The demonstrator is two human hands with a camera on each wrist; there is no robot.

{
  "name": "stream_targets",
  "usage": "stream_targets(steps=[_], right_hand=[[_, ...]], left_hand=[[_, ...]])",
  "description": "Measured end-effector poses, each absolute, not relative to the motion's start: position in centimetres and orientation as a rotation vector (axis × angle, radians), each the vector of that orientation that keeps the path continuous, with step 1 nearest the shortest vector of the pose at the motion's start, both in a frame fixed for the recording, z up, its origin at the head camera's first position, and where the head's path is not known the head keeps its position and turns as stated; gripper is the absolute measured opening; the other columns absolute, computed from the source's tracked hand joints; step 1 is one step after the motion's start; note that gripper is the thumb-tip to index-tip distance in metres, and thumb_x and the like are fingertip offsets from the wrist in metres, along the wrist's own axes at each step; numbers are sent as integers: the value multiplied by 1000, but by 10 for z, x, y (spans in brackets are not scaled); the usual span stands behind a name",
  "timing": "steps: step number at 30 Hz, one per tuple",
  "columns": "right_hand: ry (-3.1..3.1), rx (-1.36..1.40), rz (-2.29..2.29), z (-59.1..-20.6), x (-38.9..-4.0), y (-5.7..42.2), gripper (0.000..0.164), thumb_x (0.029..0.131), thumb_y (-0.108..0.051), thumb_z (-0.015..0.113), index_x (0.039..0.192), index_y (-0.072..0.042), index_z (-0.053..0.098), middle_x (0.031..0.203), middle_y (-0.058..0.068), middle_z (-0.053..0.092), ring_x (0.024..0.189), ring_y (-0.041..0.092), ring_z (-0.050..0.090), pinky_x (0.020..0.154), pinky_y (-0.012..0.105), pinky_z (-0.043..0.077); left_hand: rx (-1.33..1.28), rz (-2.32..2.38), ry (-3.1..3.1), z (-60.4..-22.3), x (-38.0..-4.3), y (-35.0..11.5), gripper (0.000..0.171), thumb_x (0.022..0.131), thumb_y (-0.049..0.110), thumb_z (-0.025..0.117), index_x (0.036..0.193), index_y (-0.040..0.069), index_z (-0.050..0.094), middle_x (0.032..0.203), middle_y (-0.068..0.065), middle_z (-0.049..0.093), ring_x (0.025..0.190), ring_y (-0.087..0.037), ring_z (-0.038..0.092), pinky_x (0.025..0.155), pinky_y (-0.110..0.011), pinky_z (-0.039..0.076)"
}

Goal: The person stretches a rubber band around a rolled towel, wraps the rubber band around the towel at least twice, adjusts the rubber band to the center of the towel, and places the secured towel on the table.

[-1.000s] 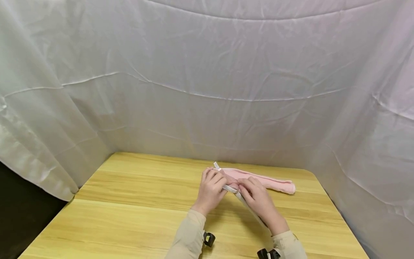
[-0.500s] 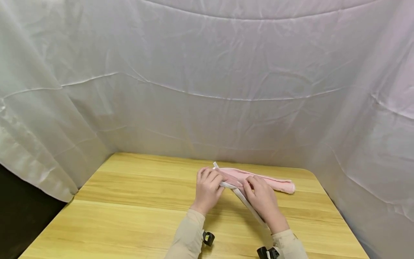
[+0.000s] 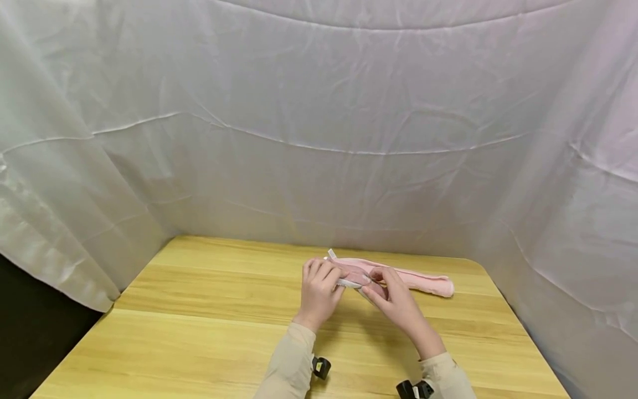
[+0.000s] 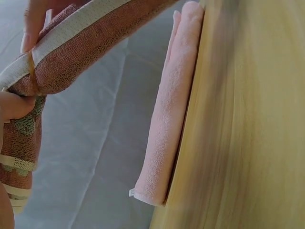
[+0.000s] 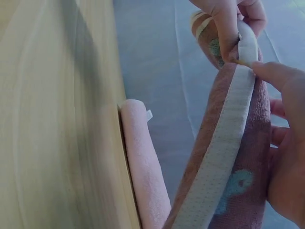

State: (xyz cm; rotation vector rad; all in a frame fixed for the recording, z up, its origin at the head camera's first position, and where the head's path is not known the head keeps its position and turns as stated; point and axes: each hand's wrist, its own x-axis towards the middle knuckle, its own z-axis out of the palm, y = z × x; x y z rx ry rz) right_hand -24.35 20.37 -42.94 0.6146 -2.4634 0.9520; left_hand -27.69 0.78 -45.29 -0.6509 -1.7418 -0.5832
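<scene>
A reddish-brown towel (image 5: 214,109) with a white stripe is rolled up and bent in the middle, held above the table by both hands. A thin yellowish-brown rubber band (image 4: 32,71) circles it at the bend. My left hand (image 3: 319,288) grips the roll beside the band, its thumb (image 4: 16,105) right at the band's edge. My right hand (image 3: 399,302) has its thumb on the white stripe at the band, and its other fingers are partly hidden behind the roll. Behind both hands a pink rolled towel (image 4: 167,109) lies on the table.
The wooden table (image 3: 199,310) stretches out on both sides of the hands. Pale curtains (image 3: 319,188) hang behind and beside it. A small white tag (image 5: 149,115) sticks out from the end of the pink roll. Black wrist cameras (image 3: 321,367) sit below the sleeves.
My right hand's thumb and forefinger have spread apart around the brown towel. The towel's near length, seen beside the right hand before, is now hidden behind it. My left hand has shifted slightly left.
</scene>
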Motion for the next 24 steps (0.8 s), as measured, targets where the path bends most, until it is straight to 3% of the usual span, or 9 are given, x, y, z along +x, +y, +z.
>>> stream_targets(steps=[5,8,11,17,24], right_hand=[[-2508,590,988,-430,-244,205,53,87,-22,73,132,-2,54,116,12,65,105,25,62,85,44,52],[-2556,555,982,-430,-244,205,56,87,-28,72,134,-2,54,120,14,66,108,27,63,89,48,51],[-2600,514,957,-431,-243,205,50,87,-34,72,127,-6,61,115,10,69,102,22,64,87,44,51],[-2622,433,966,-431,-242,205,31,84,-38,74,105,-16,69,92,-2,70,76,8,57,68,26,45],[-2488,537,773,-435,-246,212,25,80,-28,79,98,-14,69,81,-4,67,68,5,53,60,24,43]], left_hand=[[-662,-589,-1723,-451,-277,9,18,68,13,81,77,14,66,78,3,62,85,-19,58,89,-44,44],[-673,-592,-1714,-451,-277,10,18,68,14,82,77,14,66,79,3,63,84,-18,57,88,-43,44],[-680,-599,-1715,-452,-277,10,17,70,15,81,77,14,66,79,3,62,83,-18,57,88,-42,43],[-692,-593,-1753,-453,-277,11,18,71,16,81,79,15,65,82,3,61,85,-18,56,88,-41,44],[-735,-555,-1925,-452,-275,12,32,69,14,81,98,21,69,103,3,64,101,-19,55,93,-39,42]])
